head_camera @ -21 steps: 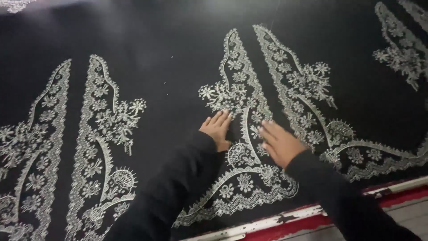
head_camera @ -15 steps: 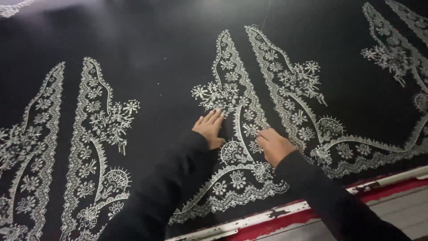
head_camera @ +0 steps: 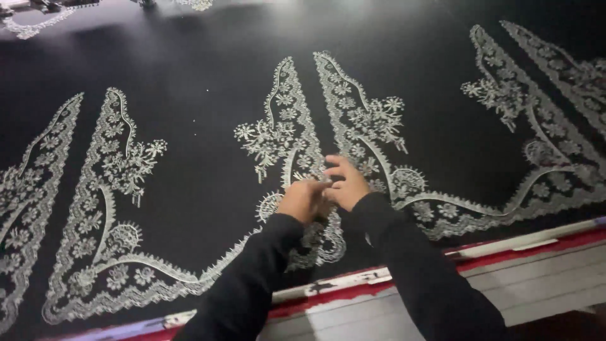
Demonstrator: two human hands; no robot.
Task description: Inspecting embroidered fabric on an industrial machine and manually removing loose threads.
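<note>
Across black fabric (head_camera: 202, 189) we are pinching silver lace embroidery (head_camera: 297, 145) with left hand (head_camera: 302, 199) and right hand (head_camera: 348, 185) fingers narrowed together (hard tugging could tear threads).

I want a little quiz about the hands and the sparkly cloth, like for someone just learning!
1. True or false: the left hand and the right hand lie far apart on the black fabric.
2. What colour is the embroidery the hands rest on? A) silver-white B) gold C) green
3. Fill in: along the near edge of the fabric runs a ___ and white frame bar.

Key:
1. False: they meet, fingers together, on the middle motif.
2. A.
3. Red.
</note>
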